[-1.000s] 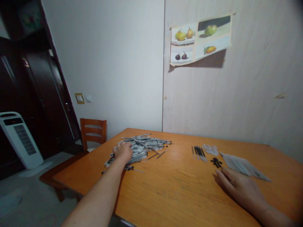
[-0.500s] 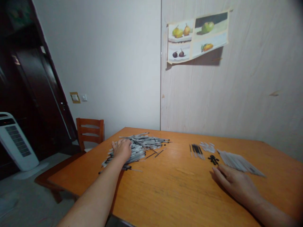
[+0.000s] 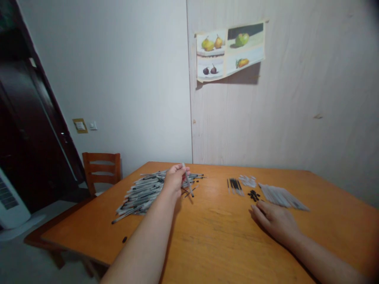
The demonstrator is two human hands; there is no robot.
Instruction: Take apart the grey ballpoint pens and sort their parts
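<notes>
My left hand (image 3: 174, 180) is raised just above the orange table (image 3: 213, 232) and pinches one grey pen (image 3: 187, 184) that slants down to the right. It hovers at the right edge of a big heap of grey pens (image 3: 145, 191). My right hand (image 3: 274, 220) lies flat on the table, fingers stretched out, holding nothing. Just beyond its fingertips sit several small black caps (image 3: 253, 195), a few dark thin refills (image 3: 233, 185), some clear small parts (image 3: 248, 180) and a row of clear pen tubes (image 3: 281, 196).
A wooden chair (image 3: 102, 171) stands at the table's far left corner. One small black piece (image 3: 124, 239) lies near the table's left front edge. A fruit poster (image 3: 229, 51) hangs on the wall behind. A white appliance (image 3: 8, 199) stands on the floor at left.
My left hand has lifted off the pen heap with one pen pinched in it and moved right. The right hand stays flat. The view has shifted right.
</notes>
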